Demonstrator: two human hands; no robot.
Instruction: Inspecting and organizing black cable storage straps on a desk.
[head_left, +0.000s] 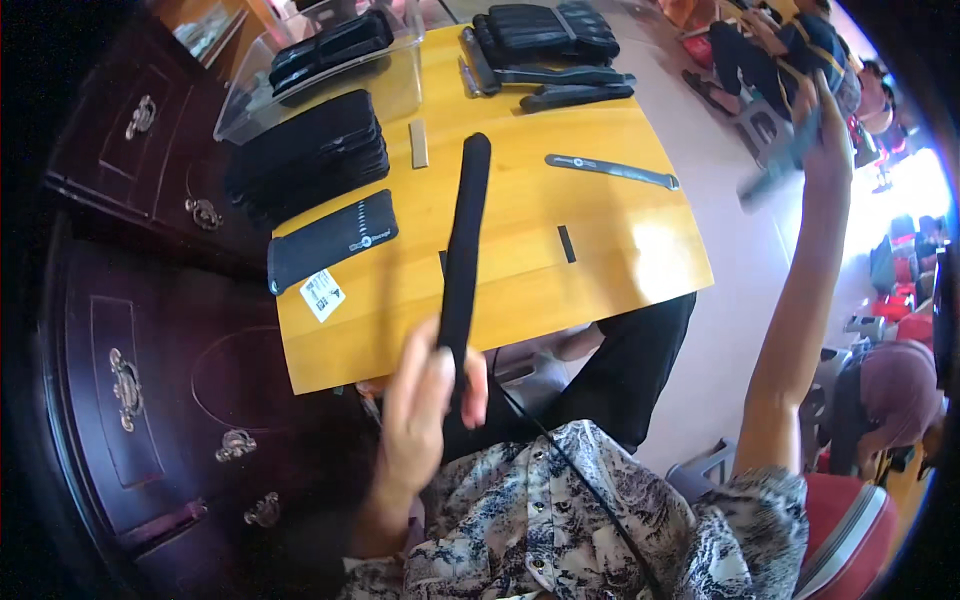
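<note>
My left hand (418,400) grips the lower end of a long, narrow black fabric strap (463,235), which stands up in front of the table. Far out to the right, my right hand (828,140) is raised at the end of a stretched arm. Its fingers close on a grey-blue strip (778,168), smeared by motion, so its kind is unclear. A flat black pouch (335,240) with pale print lies at the table's left edge, touching a white label (322,294). On the right part of the tabletop rests a dark grey strap (612,171) with a rounded end.
The yellow wooden table (520,290) carries a stack of black pouches (305,150), a clear plastic bin (400,95) and black bundles (550,35). A tan strip (418,145) lies mid-table. Dark drawers (130,380) line the left; people sit at the right.
</note>
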